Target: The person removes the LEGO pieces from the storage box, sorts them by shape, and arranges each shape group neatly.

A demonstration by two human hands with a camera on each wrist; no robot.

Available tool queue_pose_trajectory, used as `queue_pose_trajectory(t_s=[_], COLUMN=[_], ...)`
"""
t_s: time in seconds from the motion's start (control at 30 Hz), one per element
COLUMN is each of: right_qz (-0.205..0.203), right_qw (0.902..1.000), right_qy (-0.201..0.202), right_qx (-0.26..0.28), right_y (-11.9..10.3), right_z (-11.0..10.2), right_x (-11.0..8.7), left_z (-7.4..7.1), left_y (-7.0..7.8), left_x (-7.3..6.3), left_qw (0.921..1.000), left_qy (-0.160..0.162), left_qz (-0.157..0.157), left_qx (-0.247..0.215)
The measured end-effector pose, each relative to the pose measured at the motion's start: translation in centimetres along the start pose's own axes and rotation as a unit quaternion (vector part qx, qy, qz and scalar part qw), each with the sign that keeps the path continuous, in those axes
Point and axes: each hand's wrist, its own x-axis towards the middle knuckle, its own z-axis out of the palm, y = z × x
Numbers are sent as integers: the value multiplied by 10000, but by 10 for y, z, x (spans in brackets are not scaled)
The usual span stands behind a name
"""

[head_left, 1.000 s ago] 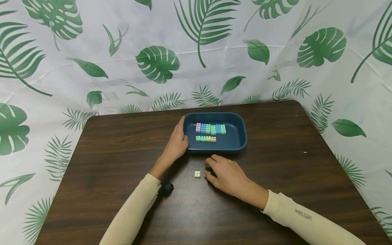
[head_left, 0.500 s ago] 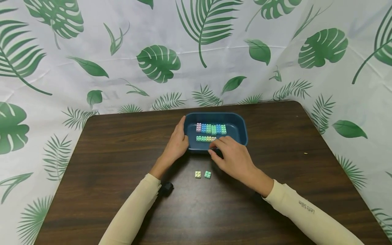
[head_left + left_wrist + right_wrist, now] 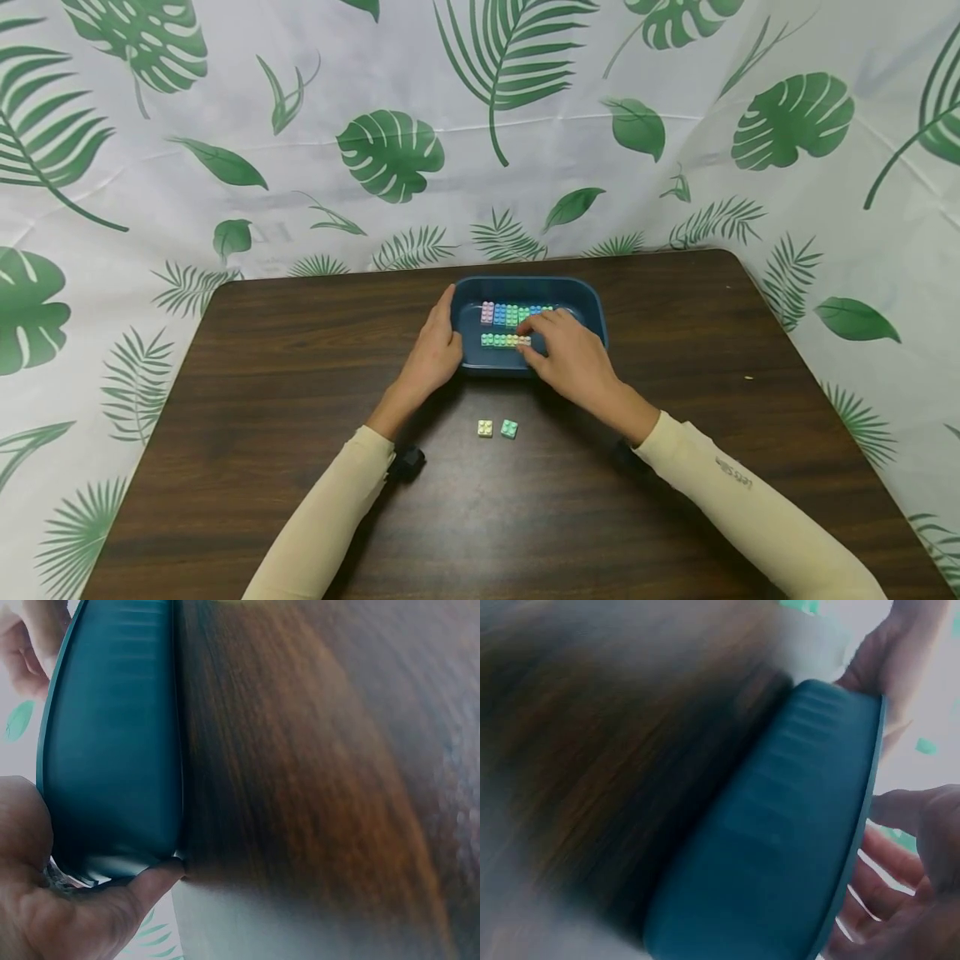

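My left hand point(image 3: 435, 350) grips the left end of a dark blue tray point(image 3: 592, 321). In the left wrist view its thumb point(image 3: 161, 881) lies against the tray's end. My right hand point(image 3: 573, 354) reaches over the tray's front wall, and its thumb and forefinger pinch a small pinkish toy brick point(image 3: 526, 341) at the right end of the front row. A pale green brick point(image 3: 488, 340) sits at that row's left end. The back row holds larger bricks, among them a pink brick point(image 3: 487, 313) and a blue brick point(image 3: 500, 314); my fingers cover part of its right side.
On the dark wood table point(image 3: 300, 375), in front of the tray, lie a yellow brick point(image 3: 485, 428) and a green brick point(image 3: 509, 428), slightly apart. A black object point(image 3: 409, 463) is at the left wrist. A leaf-patterned cloth point(image 3: 300, 167) hangs behind the table.
My right hand has moved from beside the green brick on the table, over the tray's front wall, to the front row's right end. The left hand keeps its hold on the tray.
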Motion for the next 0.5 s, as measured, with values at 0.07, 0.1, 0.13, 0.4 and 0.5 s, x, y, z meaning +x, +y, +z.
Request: queue_pose_trajectory(t_s=[0.07,0.1,0.13,0.4,0.5], right_qz=[226,325,389,731,761], right_qw=[9991,9981,9972,9947,9947], right_qy=[-217,-322,-394,-640,-644], right_qx=[284,413,506,343,258], right_y=[3,4,6,13,14], right_z=[1,2,3,9,11], right_x=[8,11,14,22,23], left_z=[0,0,0,2,1], left_y=[0,0,1,1,1], left_x=[0,0,0,0,1], left_qw=[10000,10000,10000,10000,10000], left_qy=[4,3,3,-2,25], left_qz=[-7,-17,-25,-53,-37], left_qx=[6,13,22,20,21])
